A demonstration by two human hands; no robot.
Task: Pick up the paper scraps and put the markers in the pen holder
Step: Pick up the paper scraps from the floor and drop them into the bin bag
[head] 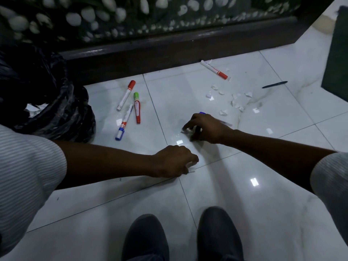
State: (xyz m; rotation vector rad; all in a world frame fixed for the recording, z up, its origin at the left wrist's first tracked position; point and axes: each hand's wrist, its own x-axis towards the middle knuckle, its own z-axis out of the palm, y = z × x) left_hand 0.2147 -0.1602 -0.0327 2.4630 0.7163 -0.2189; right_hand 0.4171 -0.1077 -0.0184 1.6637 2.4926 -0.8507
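Note:
White paper scraps (235, 100) lie scattered on the tiled floor at the right. My right hand (203, 128) reaches down with curled fingers and pinches a small white scrap (186, 130) at the floor. My left hand (175, 161) is curled low over the tiles, with a white scrap (191, 170) showing at its fingertips. A red-capped marker (126, 95), a green-capped red pen (137, 107) and a blue-capped marker (124, 122) lie together at the left. Another red-capped marker (214, 69) lies farther back. A blue-capped pen (222, 121) is partly hidden behind my right hand.
A black bin bag (56, 102) with white paper inside stands at the left. A dark pen (274, 84) lies far right. A dark baseboard (169, 53) runs along the back, a dark object (337, 53) stands at the right edge, and my two shoes (180, 238) are at the bottom.

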